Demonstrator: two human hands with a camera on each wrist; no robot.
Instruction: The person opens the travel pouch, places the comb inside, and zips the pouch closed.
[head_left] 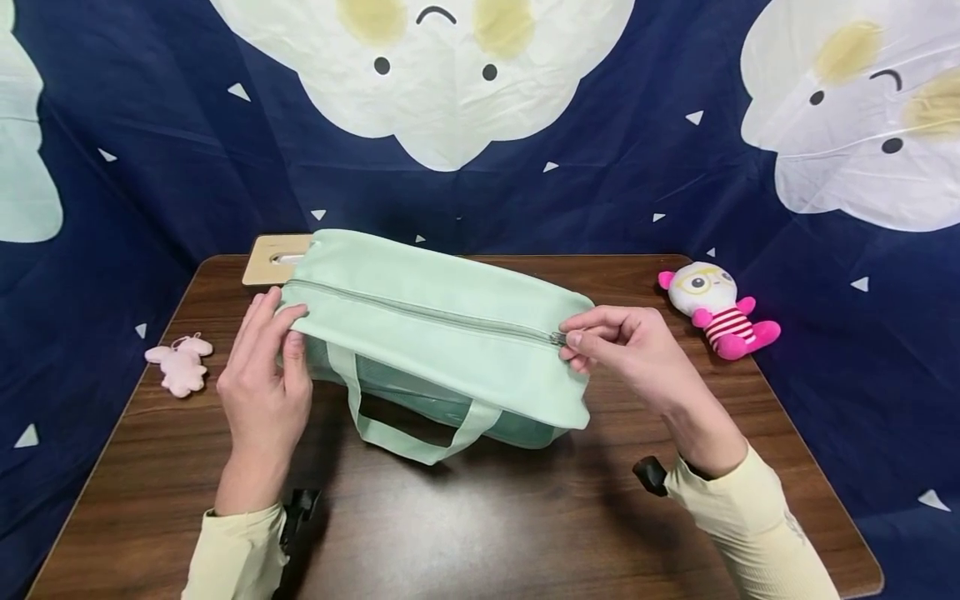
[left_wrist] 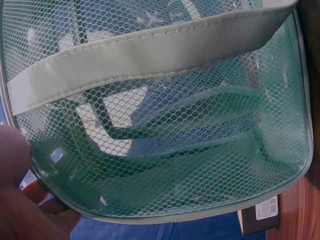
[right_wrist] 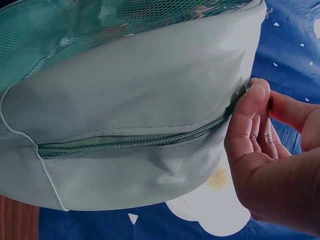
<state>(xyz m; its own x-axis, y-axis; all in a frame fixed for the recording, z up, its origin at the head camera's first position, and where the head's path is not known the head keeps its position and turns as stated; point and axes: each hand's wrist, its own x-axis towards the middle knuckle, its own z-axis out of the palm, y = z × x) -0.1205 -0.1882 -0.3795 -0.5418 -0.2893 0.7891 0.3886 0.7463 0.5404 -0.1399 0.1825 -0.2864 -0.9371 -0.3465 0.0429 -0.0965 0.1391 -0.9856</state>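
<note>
A mint-green zippered bag (head_left: pixel 442 292) lies across the table, slightly slanted, its zipper (head_left: pixel 420 312) running lengthwise along the upper face. At the bag's left end, my left hand (head_left: pixel 262 392) grips the corner, thumb in front and fingers round the edge. The left wrist view shows the see-through mesh end panel (left_wrist: pixel 200 125) with a pale strap across it. My right hand (head_left: pixel 633 350) pinches the zipper pull (head_left: pixel 557 338) between thumb and forefinger near the bag's right end. In the right wrist view, these fingers mostly cover the pull. A strap handle (head_left: pixel 408 446) droops from the front side.
A small pink plush (head_left: pixel 182 367) lies at the table's left edge. A panda-like doll (head_left: pixel 716 308) in a striped outfit lies at the back right. Behind the bag's left end, a tan box (head_left: pixel 262 258) shows partly. A dark blue patterned cloth (head_left: pixel 652 167) hangs behind the wooden table (head_left: pixel 420 533).
</note>
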